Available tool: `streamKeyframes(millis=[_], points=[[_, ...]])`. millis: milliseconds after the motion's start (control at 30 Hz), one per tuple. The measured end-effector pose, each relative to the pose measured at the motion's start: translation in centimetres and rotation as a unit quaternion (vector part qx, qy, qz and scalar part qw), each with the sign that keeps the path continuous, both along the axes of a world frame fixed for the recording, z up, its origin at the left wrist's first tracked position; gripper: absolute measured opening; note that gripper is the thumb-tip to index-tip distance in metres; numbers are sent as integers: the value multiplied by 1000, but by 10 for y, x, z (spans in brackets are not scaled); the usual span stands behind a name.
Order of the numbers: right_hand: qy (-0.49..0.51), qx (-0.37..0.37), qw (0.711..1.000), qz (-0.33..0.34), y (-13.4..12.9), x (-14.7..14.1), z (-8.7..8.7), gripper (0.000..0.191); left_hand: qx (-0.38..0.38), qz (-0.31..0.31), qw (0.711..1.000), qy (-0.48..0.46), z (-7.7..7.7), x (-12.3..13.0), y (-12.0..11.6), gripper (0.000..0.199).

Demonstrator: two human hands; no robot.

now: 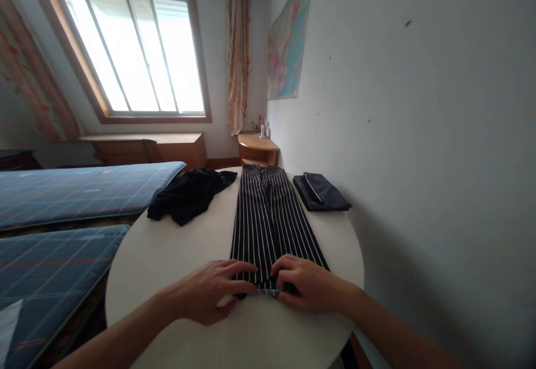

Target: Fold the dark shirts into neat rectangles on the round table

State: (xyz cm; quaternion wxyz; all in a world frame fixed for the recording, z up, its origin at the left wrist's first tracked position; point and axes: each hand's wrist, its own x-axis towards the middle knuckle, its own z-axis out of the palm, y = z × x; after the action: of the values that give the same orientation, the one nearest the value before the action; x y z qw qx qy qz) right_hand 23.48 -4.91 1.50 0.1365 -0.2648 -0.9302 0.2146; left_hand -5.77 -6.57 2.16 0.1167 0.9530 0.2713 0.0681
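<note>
Black trousers with white stripes (268, 218) lie lengthwise on a round white table (167, 263), waist end at the far edge and leg ends toward me. At the left side of the near hems rests my left hand (209, 291), its fingers apart on the cloth. My right hand (305, 284) is at the right side of the hems, fingers curled, thumb at the lower edge; the cloth there is pinched between them. A small strip of lighter inner fabric shows between the two hands.
A crumpled black garment (190, 193) lies at the table's left back. Folded dark clothing (321, 192) sits at the right back, near the wall. Blue plaid mattresses (75, 193) border the left side. Behind are a wooden desk (180, 148) and a corner shelf (257, 143).
</note>
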Motion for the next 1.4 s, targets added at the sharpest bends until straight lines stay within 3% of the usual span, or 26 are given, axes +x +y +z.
streamKeyframes(millis=[133,233,300,367,433,533,700,867,1133,1300,1400], points=[[34,-69,997,-32,0,6,3,17,41,-7,998,-55,-5,-2,2,22],[37,-82,995,-41,1,9,3,25,10,6,991,-132,2,-3,-1,13],[40,-81,995,-44,1,11,2,20,-22,5,988,-155,8,-5,-5,10],[41,-70,995,-58,1,13,0,10,-51,-3,990,-134,10,-6,-9,8],[34,-48,995,-77,2,14,-1,24,-66,16,993,-92,8,-4,-11,8],[19,-6,995,-94,4,10,-5,40,-15,86,995,-58,-2,7,-9,13],[8,65,990,-126,11,-4,-16,17,74,138,988,-5,-15,31,-3,35],[10,92,984,-150,15,-13,-23,6,94,148,984,32,-21,38,-2,9],[100,46,989,-103,6,-18,-11,18,89,162,983,-19,-8,22,1,16],[57,2,998,-21,-1,-20,-7,17,54,116,991,23,0,21,-8,18],[42,-13,999,8,-1,-19,-10,34,31,89,994,52,2,23,-14,17]])
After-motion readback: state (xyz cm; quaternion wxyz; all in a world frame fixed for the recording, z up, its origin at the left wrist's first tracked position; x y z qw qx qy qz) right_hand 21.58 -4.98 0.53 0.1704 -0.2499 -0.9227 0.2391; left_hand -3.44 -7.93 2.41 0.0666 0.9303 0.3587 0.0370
